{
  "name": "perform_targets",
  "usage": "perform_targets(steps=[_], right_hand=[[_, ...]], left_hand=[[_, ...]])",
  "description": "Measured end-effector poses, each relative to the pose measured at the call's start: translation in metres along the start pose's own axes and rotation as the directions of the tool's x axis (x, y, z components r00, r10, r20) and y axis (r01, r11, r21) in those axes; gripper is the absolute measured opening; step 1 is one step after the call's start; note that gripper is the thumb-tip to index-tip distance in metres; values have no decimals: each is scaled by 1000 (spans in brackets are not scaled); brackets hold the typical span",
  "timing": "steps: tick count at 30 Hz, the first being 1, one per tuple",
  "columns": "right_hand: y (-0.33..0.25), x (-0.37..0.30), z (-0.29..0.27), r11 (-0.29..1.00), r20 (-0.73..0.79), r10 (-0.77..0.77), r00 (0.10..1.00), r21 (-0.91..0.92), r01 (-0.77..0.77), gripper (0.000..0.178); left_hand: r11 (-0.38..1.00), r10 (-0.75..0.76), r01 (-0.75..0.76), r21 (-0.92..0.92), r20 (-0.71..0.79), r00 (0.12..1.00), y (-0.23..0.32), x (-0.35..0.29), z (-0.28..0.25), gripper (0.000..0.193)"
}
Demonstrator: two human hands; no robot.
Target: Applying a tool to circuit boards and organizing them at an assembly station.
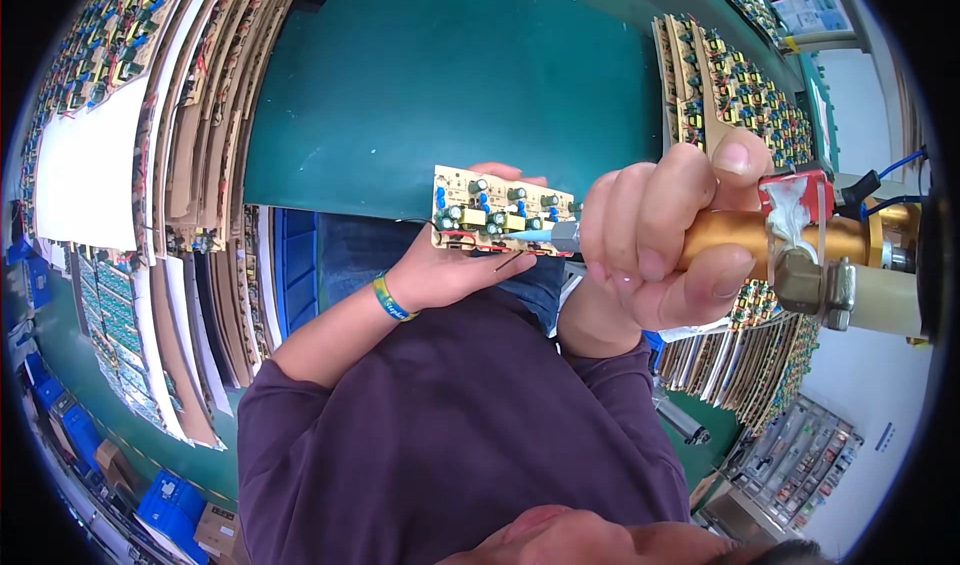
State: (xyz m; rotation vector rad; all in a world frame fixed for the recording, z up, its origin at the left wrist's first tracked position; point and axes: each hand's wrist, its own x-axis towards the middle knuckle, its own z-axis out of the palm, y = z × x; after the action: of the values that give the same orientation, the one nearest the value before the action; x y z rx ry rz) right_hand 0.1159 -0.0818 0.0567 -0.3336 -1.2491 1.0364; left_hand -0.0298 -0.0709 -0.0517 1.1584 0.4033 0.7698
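My left hand point(445, 273) holds a small tan circuit board point(470, 184) from below and behind, its fingertips showing past the far edge. Black capacitors, blue discs and yellow transformers stand up from the board, and thin wires stick out at its near side. In my right hand point(665, 235) is a gold-coloured dispensing gun point(842, 245), gripped round its barrel. Its pale nozzle tip point(530, 235) lies over the board's near part, among the components; whether it touches them I cannot tell. White paste is smeared on the gun's red block point(805, 197).
A green work surface point(450, 75) spreads beyond my hands. Tall stacks of boards with cardboard sheets point(200, 115) rise on the left. More stacked boards point(755, 95) stand on the right. A thick pale hose point(880, 298) and blue wires point(900, 203) run from the gun. Blue bins point(170, 510) sit lower left.
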Motion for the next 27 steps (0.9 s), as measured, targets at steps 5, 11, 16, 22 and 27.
perform_targets(steps=[5,11,16,22,27], right_hand=[[-1,0,-1,1000,5,2,1000,-4,-2,50],[-3,1,-1,1000,-7,13,1000,-12,-13,52],[-3,3,-3,1000,17,17,1000,7,-17,57],[-5,9,0,999,1,37,999,24,-37,59],[-3,10,0,999,20,32,999,31,-32,58]], left_hand=[[1000,1,-1,-25,-5,1000,2,1,1,66],[1000,-1,1,28,5,1000,2,1,0,65],[999,11,-12,41,8,1000,2,2,1,65],[999,-2,2,33,9,1000,0,2,0,65],[999,-31,31,22,36,999,1,2,0,65]])
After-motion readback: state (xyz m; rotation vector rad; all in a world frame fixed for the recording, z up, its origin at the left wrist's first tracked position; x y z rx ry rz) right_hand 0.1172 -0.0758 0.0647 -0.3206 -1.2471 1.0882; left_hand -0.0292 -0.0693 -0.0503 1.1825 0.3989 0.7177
